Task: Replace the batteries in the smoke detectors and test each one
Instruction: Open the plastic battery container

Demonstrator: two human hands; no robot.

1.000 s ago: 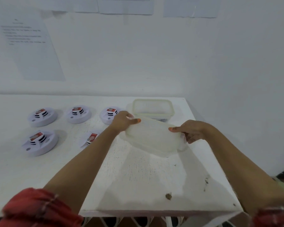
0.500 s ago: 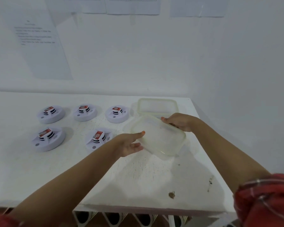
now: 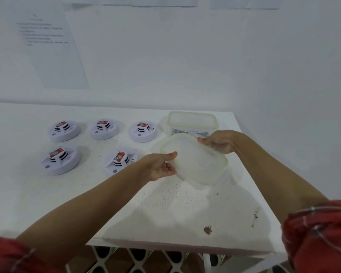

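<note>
- the left hand (image 3: 161,167) grips the near left rim of a translucent container (image 3: 197,162), thumb on top and fingers underneath.
- the right hand (image 3: 220,142) grips its far right rim; the container is held tilted just above the counter (image 3: 175,209).
- five smoke detectors (image 3: 104,128) sit on the counter to the left, three in the back row and two in front, apart from both hands.
- a second translucent box (image 3: 193,119) rests just behind the held one.

Plain white walls (image 3: 185,56) are meeting at the far right, and printed paper sheets (image 3: 53,52) are hanging on the far one. A chipped, stained white bench (image 3: 165,209) is standing against them, with patterned floor (image 3: 138,261) showing beneath its near edge.
</note>
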